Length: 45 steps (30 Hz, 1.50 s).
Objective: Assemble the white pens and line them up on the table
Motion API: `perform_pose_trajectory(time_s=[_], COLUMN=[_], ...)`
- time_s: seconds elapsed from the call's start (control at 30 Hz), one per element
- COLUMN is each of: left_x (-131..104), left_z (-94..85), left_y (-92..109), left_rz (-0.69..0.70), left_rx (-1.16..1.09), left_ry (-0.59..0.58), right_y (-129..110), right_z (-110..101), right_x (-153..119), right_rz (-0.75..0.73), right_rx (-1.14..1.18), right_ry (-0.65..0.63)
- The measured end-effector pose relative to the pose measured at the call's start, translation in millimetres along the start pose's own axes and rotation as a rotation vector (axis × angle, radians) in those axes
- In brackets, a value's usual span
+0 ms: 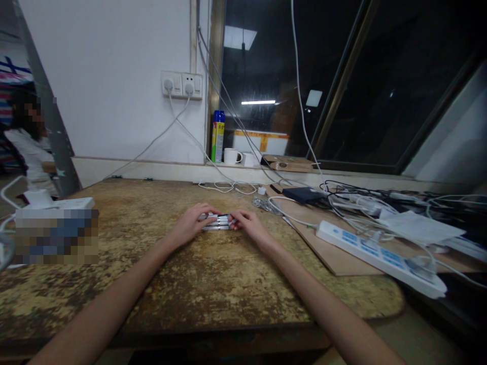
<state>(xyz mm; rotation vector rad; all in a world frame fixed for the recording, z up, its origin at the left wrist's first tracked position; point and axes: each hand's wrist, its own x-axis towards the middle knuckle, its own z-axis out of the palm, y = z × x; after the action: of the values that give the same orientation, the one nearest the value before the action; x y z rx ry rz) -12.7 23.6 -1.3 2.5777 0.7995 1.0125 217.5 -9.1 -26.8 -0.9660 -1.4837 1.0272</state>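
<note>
Several slim white and silver pens lie side by side on the worn wooden table, pointing left to right. My left hand grips their left ends, with the thumb along the near side and the fingers curled over the far side. At the right ends, my right hand has its thumb and fingertips pinched on the pens. My fingers cover both ends of the bundle, so the tips are hidden.
A white power strip and tangled cables lie at right on a brown board. Beyond my hands are a black box and loose white cable. Another power strip sits at left. A spray can and mug stand on the sill.
</note>
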Motion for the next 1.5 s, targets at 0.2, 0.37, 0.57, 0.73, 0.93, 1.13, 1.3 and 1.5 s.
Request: perform_pose_trajectory(time_s=[0.2, 0.37, 0.57, 0.73, 0.93, 1.13, 1.3, 1.5], left_x=[0, 0, -3, -4, -4, -4, -3, -2], left_z=[-4.4, -10.7, -9.1, -7.7, -6.7, -5.9, -7.8, -9.3], left_y=[2, -3, -14, -13, -18, -19, -14, -10], left_rz=[-0.098, -0.166, -0.223, -0.24, -0.22, -0.234, -0.227, -0.229], left_rx=[-0.093, -0.035, 0.035, 0.072, 0.061, 0.027, 0.024, 0.023], left_ry=[0.08, 0.173, 0.184, 0.161, 0.168, 0.167, 0.182, 0.211], right_y=[-10, -5, 3, 10, 14, 11, 10, 9], right_z=[-8, -17, -20, -20, -21, -21, -21, -20], right_x=[0, 4, 9, 10, 11, 10, 10, 10], right_rz=[0.034, 0.027, -0.07, -0.121, -0.135, -0.137, -0.128, -0.119], right_rx=[0.127, 0.126, -0.026, -0.129, -0.157, -0.164, -0.175, -0.15], right_ry=[0.113, 0.205, 0.224, 0.202, 0.21, 0.199, 0.201, 0.197])
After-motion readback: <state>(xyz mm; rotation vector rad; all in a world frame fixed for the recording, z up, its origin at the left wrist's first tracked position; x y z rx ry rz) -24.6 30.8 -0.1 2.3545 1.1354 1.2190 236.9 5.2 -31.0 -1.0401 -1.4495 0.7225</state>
